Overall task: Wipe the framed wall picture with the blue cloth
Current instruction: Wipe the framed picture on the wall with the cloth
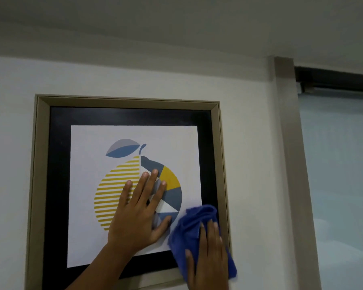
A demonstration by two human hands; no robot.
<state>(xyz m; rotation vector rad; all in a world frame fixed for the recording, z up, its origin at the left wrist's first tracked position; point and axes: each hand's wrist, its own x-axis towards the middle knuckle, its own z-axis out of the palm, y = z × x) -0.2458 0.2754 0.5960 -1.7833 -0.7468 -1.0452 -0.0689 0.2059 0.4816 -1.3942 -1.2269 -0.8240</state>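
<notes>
The framed wall picture [126, 114] hangs on a white wall: a beige frame, a black mat, and a white print of a striped yellow and blue fruit. My left hand [138, 208] lies flat on the glass over the fruit, fingers spread, holding nothing. My right hand [208, 256] presses the crumpled blue cloth [191, 229] against the picture's lower right corner, where the cloth covers part of the black mat and the beige frame edge.
A beige door or window jamb [289, 164] runs down the wall to the right of the picture. Beyond it is a pale frosted pane [340, 164] under a dark rail [333, 79]. The ceiling is close above.
</notes>
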